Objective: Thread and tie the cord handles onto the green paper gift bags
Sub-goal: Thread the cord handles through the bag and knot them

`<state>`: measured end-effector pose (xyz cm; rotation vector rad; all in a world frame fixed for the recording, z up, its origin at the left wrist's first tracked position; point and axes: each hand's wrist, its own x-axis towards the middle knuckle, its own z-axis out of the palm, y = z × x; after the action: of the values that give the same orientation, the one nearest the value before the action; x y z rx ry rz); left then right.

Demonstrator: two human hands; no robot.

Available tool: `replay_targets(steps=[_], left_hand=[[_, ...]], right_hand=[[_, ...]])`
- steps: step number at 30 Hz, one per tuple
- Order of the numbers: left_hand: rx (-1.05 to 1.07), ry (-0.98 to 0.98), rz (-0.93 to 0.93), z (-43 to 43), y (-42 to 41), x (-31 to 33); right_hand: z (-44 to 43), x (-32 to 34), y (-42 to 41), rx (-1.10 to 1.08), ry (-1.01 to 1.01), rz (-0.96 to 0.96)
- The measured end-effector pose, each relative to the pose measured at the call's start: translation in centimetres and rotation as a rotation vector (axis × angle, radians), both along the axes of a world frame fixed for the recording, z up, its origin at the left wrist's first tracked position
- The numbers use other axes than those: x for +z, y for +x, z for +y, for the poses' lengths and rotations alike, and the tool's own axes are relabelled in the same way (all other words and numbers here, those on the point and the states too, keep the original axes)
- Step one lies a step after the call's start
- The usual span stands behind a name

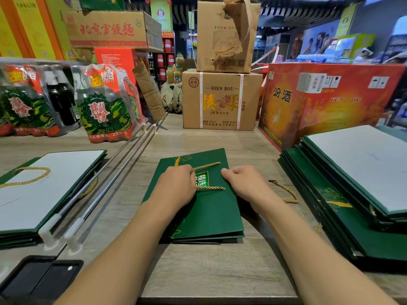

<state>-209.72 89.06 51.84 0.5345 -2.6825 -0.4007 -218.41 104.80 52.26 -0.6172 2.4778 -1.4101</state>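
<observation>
**Head view.**

**Risk (my judgement):** the gold cord (208,166) could slip back out of its hole if either hand eased off before a knot was pulled tight. Any knot was hidden under the hands, so I could not tell how secure it was. A hard tug could also tear the paper at the hole.

**Item:** green gift bag (204,212), lying flat at the middle of the desk (198,271), near me. The cord crossed its far half in two strands, running between the hands.

**Left hand** (176,186): fingers curled, knuckles up, resting on the bag's left part and gripping the cord where both strands ran under it.

**Right hand** (244,183): fingers curled over the bag's right edge, seemingly holding it. The lower strand ended at this hand.

**Spare cord** (286,191): loose on the desk, just right of the right hand.

**Stacked bags** (343,227): further right. Another stack (44,190) lay at left.
</observation>
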Motion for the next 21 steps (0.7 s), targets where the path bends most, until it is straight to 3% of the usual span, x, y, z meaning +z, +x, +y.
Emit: replay_targets(steps=[6,11,14,18,21], left_hand=[[0.043,0.037,-0.003,-0.1,-0.4,0.0],[-0.189,0.227,0.102,-0.9,0.4,0.6],[-0.401,0.254,0.105,0.2,1.2,1.1],[-0.658,0.216,-0.069,1.7,2.3,1.4],[-0.746,0.060,-0.107,2.0,2.2,0.8]], right_hand=[[0.0,-0.4,-0.3,-0.036,0.042,0.044],[0.9,0.4,-0.7,-0.109,0.136,0.100],[1.2,0.6,-0.9,-0.131,0.037,0.050],[1.7,0.7,-1.5,-0.201,-0.205,-0.055],[2.2,1.0,-1.9,-0.238,-0.339,-0.138]])
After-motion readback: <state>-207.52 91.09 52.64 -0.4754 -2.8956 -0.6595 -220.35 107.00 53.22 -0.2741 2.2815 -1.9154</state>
